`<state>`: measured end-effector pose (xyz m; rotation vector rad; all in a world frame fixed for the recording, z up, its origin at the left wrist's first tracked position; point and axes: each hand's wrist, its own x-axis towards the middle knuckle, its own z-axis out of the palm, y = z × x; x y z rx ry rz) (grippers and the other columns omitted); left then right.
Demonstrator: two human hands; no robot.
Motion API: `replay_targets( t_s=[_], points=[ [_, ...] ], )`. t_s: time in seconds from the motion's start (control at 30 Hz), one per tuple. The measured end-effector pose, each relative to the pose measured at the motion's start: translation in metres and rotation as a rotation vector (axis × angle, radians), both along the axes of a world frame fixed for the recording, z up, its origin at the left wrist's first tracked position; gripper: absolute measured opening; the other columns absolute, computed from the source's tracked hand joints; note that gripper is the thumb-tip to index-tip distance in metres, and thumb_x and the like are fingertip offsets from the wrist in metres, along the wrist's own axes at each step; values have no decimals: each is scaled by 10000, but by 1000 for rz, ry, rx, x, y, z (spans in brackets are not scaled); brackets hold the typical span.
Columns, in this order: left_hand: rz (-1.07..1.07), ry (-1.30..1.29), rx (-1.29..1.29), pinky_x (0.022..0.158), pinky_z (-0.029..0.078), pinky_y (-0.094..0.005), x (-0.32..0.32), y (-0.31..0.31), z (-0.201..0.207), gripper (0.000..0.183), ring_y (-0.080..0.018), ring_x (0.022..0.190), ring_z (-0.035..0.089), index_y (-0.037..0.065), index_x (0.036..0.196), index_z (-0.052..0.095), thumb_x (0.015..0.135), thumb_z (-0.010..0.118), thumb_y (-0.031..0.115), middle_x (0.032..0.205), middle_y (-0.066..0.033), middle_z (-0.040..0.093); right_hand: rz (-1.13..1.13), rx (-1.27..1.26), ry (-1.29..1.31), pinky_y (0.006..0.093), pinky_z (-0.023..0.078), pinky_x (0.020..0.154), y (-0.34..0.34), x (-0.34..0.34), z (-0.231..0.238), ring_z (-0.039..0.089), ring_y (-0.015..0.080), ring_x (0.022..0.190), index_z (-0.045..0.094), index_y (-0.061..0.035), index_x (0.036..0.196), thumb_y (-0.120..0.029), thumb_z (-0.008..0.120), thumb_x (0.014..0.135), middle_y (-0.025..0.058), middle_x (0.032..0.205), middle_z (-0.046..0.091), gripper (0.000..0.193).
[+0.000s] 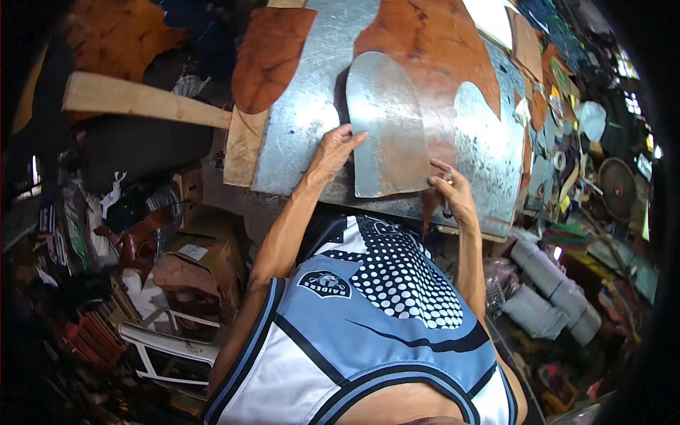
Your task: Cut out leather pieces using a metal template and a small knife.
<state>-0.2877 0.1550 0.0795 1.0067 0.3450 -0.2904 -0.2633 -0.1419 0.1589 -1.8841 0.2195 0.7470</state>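
A flat metal template [386, 127] with a rounded far end and a straight near edge lies over brown leather [435, 49] on the worktable. My left hand [334, 152] grips the template's left edge, thumb on top and fingers along the side. At its lower right corner is my right hand [454, 193], with a ring on one finger and the fingers bent close to the edge. A slim dark tool [447, 210] shows below those fingers; its kind is hard to make out.
Sheet metal [290, 152] covers the worktable. Another brown leather piece [275, 60] lies at its left, near a wooden plank [142, 99] jutting out leftward. A white chair [170, 347] and cardboard box [205, 248] stand lower left. Grey rolls [549, 273] lie at right.
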Motion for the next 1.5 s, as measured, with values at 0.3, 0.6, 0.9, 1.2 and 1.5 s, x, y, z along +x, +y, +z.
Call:
replay_targets(
  t_s=[0.3, 0.6, 0.9, 1.2, 1.5],
  points=[
    [-233, 8, 954, 537, 507, -379, 11, 13, 21, 330, -252, 541, 659, -15, 847, 712, 880, 720, 313, 615, -134, 667, -32, -153, -294, 229, 369, 536, 16, -12, -51, 450, 52, 613, 631, -67, 1297, -84, 649, 915, -57, 743, 554, 382],
    [-259, -627, 1527, 1069, 359, -516, -27, 26, 15, 564, -404, 1320, 428, 100, 1225, 658, 761, 791, 393, 1367, -186, 529, 63, -355, -293, 338, 478, 654, 23, 0, -43, 568, 157, 681, 650, -114, 1275, -149, 642, 900, 108, 744, 642, 377],
    [-425, -648, 1526, 1157, 222, -570, -45, 22, -3, 668, -430, 1431, 278, 156, 1282, 643, 733, 787, 508, 1520, -127, 415, 156, -419, -387, 446, 525, 752, 32, -8, -42, 671, 355, 825, 648, -125, 1267, -208, 634, 881, 205, 947, 681, 395],
    [-442, -696, 1500, 1171, 184, -573, -52, 22, -7, 668, -420, 1437, 274, 126, 1285, 645, 748, 779, 502, 1502, -112, 445, 301, -654, -421, 454, 537, 676, 20, -61, -41, 653, 319, 816, 578, -172, 1352, -410, 759, 823, 158, 993, 600, 608],
    [-451, -709, 1513, 1177, 173, -579, -47, 20, -5, 679, -397, 1448, 266, 116, 1267, 655, 732, 790, 512, 1511, -107, 442, 205, -732, -424, 464, 541, 733, 40, -61, -35, 655, 355, 921, 494, -136, 1387, -473, 765, 801, 177, 1081, 613, 729]
  ],
)
